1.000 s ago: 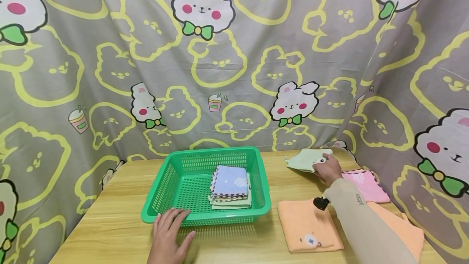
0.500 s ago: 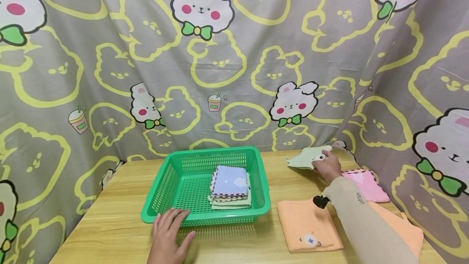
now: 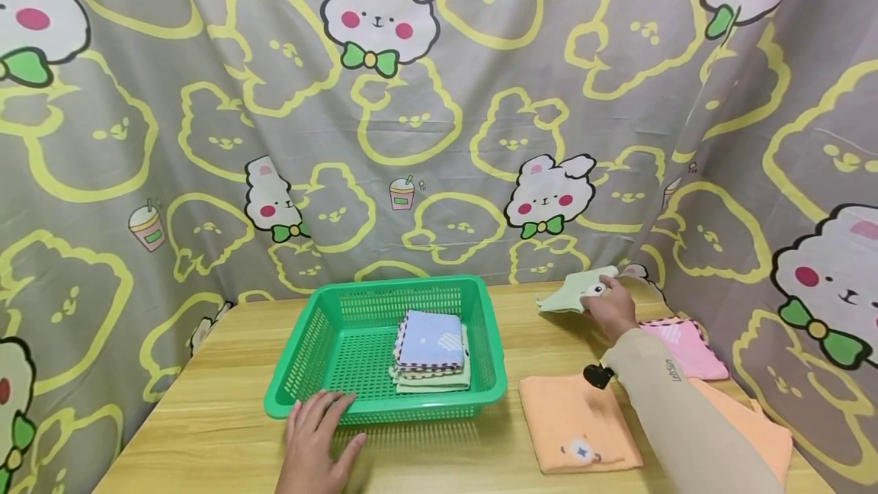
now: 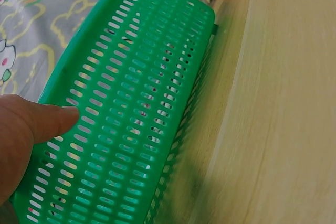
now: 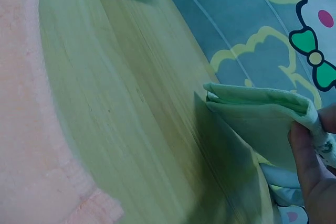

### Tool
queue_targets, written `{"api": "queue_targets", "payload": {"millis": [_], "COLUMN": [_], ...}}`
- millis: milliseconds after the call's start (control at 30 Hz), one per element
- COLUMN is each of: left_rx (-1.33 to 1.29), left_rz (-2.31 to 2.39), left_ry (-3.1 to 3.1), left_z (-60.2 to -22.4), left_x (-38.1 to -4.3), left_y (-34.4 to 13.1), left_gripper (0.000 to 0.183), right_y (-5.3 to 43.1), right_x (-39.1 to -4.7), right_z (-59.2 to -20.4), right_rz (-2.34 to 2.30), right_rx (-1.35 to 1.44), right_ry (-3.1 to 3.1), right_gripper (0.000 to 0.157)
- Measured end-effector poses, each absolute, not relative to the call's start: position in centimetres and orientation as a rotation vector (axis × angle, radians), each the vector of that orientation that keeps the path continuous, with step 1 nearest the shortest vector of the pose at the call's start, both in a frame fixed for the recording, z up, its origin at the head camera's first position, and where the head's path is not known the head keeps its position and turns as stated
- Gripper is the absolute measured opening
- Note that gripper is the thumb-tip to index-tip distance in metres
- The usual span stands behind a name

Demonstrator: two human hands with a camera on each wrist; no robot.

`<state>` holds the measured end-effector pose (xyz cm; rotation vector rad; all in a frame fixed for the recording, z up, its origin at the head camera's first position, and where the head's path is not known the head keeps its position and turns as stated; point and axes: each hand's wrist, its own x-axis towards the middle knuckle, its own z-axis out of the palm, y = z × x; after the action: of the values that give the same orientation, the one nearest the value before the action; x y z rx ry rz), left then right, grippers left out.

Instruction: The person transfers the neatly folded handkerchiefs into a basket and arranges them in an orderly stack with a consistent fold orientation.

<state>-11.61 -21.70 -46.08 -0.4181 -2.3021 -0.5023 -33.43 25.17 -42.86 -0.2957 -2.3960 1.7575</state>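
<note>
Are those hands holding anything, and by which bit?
The right hand pinches a green cloth by its right edge, seen from the head. The left hand, spread at the rim of the basket, seems to grip nothing.

Green plastic basket (image 3: 411,408): we count one, bottom centre of the head view.
Blue towel (image 3: 434,335): one, topping the basket's stack; we cannot tell how many lie beneath.
Pale green towel (image 3: 571,292) outside the basket: one, right of centre.
Pink towel (image 3: 694,353): one, right side.
Orange towels (image 3: 572,418): we make out two, lower right, one partly hidden.
Hands: two, left hand (image 3: 315,437) and right hand (image 3: 613,311).
Wooden table (image 3: 206,402): one.
</note>
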Motion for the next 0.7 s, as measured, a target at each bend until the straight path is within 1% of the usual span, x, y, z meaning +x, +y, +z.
{"api": "queue_targets", "payload": {"millis": [700], "left_rx": [-0.441], "left_rz": [-0.484], "left_ry": [-2.266], "left_z": [-46.04], "left_x": [-11.52], "left_y": [-21.68], "left_gripper": [0.056], "right_y": [24.51], "right_x": [-33.03], "right_z": [-41.84], "right_rz": [1.677], "right_rx": [-0.263], "right_ry": [-2.412], "right_gripper": [0.074]}}
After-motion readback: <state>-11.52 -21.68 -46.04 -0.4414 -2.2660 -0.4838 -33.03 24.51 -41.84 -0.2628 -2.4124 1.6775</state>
